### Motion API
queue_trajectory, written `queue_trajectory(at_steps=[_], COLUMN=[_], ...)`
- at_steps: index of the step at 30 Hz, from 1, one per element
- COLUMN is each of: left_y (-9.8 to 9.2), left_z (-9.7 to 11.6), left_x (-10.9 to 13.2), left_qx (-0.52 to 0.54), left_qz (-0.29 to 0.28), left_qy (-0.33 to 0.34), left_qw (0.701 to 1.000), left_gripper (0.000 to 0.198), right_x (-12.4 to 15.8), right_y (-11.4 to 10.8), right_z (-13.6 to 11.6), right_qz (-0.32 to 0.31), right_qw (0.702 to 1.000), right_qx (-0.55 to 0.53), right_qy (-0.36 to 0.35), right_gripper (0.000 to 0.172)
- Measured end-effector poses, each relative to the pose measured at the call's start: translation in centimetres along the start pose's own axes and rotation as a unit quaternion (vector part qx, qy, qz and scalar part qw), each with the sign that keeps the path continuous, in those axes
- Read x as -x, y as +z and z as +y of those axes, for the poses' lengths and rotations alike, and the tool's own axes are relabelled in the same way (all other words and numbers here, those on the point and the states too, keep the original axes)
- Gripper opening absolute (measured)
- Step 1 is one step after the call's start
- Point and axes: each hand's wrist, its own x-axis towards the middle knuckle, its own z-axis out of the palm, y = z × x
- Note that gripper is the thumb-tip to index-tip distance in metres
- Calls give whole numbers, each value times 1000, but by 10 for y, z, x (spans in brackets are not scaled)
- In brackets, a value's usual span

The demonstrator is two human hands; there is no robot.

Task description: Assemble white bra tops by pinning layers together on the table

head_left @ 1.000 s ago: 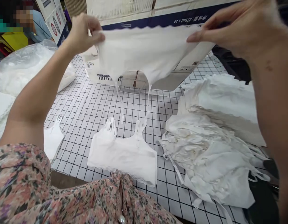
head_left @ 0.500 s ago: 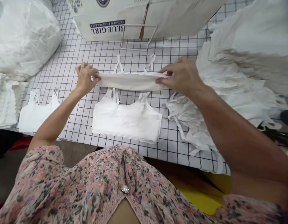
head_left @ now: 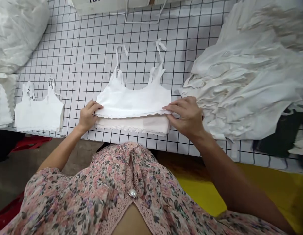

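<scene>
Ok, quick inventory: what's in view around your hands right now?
Strappy tops: two, white, overlapping at centre.
Single strappy top: one, white, left of centre.
Garment pile: one, white, right.
Plastic-wrapped bundle: one, white, top left.
Cardboard box: one, off-white, top edge.
Grid-lined tabletop: one, white with black lines, beneath these.
Left hand: on the tops' left side.
Right hand: on their right side.
Floral blouse: one, pink-patterned, bottom.
</scene>
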Motion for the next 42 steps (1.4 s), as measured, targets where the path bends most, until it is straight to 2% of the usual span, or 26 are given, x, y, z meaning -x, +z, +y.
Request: queue_trajectory(at_steps=[2, 6, 8, 11, 14, 16, 19, 22, 24, 26, 28, 29, 32, 34, 37, 39, 42], left_y=[3, -2, -5, -13, -15, -5, 27, 52, 53, 44, 31, 25, 14, 16, 32, 46, 66], left_z=[0, 5, 7, 13, 25, 36, 51, 58, 60, 57, 46, 37, 1, -26, -56, -68, -74], left_x=[6, 18, 28, 39, 36, 28, 24, 35, 44, 44, 26, 10, -65, -123, -195, -226, -251], left_qx=[-9, -31, -26, -22, -35, -31, -28, -45, -46, -27, 11, 29, 46, 76, 132, 137, 136], left_qz=[7, 9, -16, -65, -65, -72, -133, -174, -176, -167, -129, -96, 10, 8, -46, -49, -58], left_qy=[-2, -22, -27, -17, -13, -9, 0, -16, -25, -22, -21, -26, -94, -182, -280, -303, -320], left_qw=[1000, 999, 999, 998, 997, 997, 991, 984, 983, 985, 991, 995, 994, 980, 950, 942, 936], left_gripper=[24, 29, 28, 30, 44, 56, 63, 83, 87, 78, 60, 51, 29, 17, 6, 12, 19], right_x=[6, 26, 42, 60, 58, 47, 36, 51, 67, 76, 71, 63, 16, -27, -102, -156, -235], right_y=[3, -1, -2, -8, -15, -11, 8, 25, 25, 18, 9, 5, 0, 4, 22, 42, 79], right_z=[3, 2, -3, -19, -43, -58, -66, -59, -51, -44, -38, -36, -31, -28, -21, -13, -5], right_qz=[10, 42, 22, -48, -80, -104, -167, -177, -150, -108, -50, -17, 61, 79, 70, 48, 16], right_qw=[1000, 999, 999, 998, 996, 993, 983, 979, 980, 984, 990, 992, 996, 996, 995, 995, 997], right_qx=[1, 20, 34, 46, 32, 44, 74, 96, 117, 131, 126, 116, 68, 25, -44, -74, -73], right_qy=[15, 18, 10, -14, -30, -18, 14, 41, 54, 57, 46, 35, -8, -37, -61, -48, 2], right_gripper=[27, 26, 26, 29, 46, 63, 80, 89, 92, 92, 85, 81, 66, 54, 35, 29, 24])
